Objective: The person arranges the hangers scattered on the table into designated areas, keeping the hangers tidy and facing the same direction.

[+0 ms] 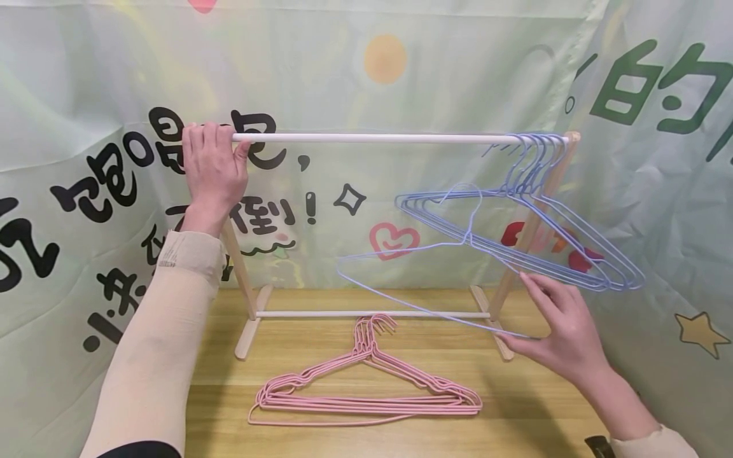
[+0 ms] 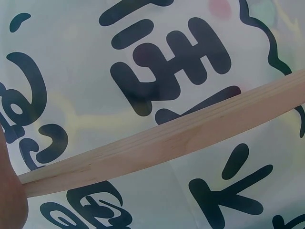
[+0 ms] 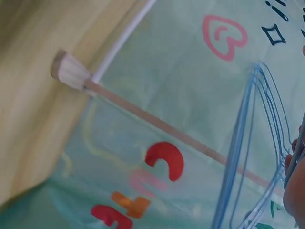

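Left hand (image 1: 214, 165), fingers curled over left top end of clothes rack (image 1: 372, 138); left wrist view shows mostly wooden upright (image 2: 162, 138). Pink wire hangers (image 1: 366, 410), only in head view, stacked before rack. Single blue wire hanger (image 1: 468, 236) before rack, right corner pinched by right hand (image 1: 564, 331). More blue hangers (image 1: 522, 189) hang at rack's right end. Wood-grain table (image 1: 217, 401) under rack; printed fabric backdrop (image 1: 338, 83) behind.

The left arm's long, cream fabric sleeve (image 1: 151, 337) has a broad cuff (image 1: 195, 248) with small grey print (image 1: 167, 262) and a curved black section (image 1: 140, 450). A cream fabric sleeve end (image 1: 655, 443) fits the right.
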The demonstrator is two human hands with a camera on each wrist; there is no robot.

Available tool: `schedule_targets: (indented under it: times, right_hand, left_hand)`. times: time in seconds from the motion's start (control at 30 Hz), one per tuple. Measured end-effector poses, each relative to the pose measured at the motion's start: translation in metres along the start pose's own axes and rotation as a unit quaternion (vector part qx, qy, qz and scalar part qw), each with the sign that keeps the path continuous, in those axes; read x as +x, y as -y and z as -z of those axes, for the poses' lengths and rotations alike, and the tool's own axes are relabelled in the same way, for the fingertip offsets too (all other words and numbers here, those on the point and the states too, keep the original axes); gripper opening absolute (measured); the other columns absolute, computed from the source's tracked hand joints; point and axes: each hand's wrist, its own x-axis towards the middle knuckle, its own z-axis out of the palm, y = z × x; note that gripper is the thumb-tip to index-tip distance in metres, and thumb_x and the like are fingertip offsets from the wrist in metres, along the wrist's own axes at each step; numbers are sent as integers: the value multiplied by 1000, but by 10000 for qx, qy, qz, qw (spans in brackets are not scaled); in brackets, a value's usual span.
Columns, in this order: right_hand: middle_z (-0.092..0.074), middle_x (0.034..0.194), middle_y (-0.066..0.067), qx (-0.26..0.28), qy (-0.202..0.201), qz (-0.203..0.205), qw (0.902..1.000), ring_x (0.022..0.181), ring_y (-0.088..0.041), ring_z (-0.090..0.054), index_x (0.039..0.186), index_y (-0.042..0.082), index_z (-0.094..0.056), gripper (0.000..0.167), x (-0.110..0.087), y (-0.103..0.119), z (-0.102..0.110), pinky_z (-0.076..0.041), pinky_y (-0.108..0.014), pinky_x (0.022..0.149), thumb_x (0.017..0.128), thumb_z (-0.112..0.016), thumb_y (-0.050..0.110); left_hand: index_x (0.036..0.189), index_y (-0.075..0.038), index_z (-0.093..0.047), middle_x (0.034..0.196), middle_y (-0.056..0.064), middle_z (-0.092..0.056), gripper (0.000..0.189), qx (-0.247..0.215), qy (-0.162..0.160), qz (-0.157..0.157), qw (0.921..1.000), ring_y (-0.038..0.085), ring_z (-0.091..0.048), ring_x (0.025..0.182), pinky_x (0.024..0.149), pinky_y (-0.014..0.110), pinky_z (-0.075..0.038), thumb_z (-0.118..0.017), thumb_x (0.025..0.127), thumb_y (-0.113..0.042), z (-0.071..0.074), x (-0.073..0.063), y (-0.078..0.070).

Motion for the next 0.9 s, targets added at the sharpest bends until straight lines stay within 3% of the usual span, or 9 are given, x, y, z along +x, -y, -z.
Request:
schedule_targets:
  times: [0.13,0.3,0.4,0.53,0.9]
  right_hand:
    - [-64,116,-35,-132,-95,-27,9999,97,-49,-53,131,-11,-63,91,11,-6,8,-26,-22,107,89,-65,70]
    - [-64,115,-35,-372,-335,-36,9987,97,-50,-56,131,-10,-64,93,26,-13,15,-29,-29,101,87,-65,72]
    - [-65,116,-35,-587,-459,-64,9972,98,-54,-57,131,-9,-65,94,35,-16,18,-38,-43,90,86,-64,74]
    - [-63,119,-35,-910,-412,-188,9948,100,-56,-55,130,-11,-64,98,44,-20,21,-34,-59,77,86,-62,76]
    - [-59,126,-34,-1370,23,-528,9892,103,-55,-50,136,-10,-60,104,53,-34,22,-34,-59,78,86,-55,81]
  left_hand:
    - [108,2,-46,101,20,-39,49,5,36,20,10000,43,-33,103,117,51,-21,-36,111,-46,1,0,0]
    - [108,2,-45,101,20,-38,49,45,73,24,10000,43,-33,103,116,52,-21,-36,111,-46,0,-1,0]
    - [108,2,-45,101,20,-38,50,63,71,13,10000,43,-33,103,115,52,-22,-35,111,-46,0,-1,1]
    - [108,2,-45,101,20,-38,50,82,79,25,9999,43,-32,104,116,52,-21,-34,111,-47,0,-1,1]
    - [112,1,-45,103,21,-39,54,19,123,26,9999,45,-33,107,123,50,-15,-31,111,-50,0,0,1]
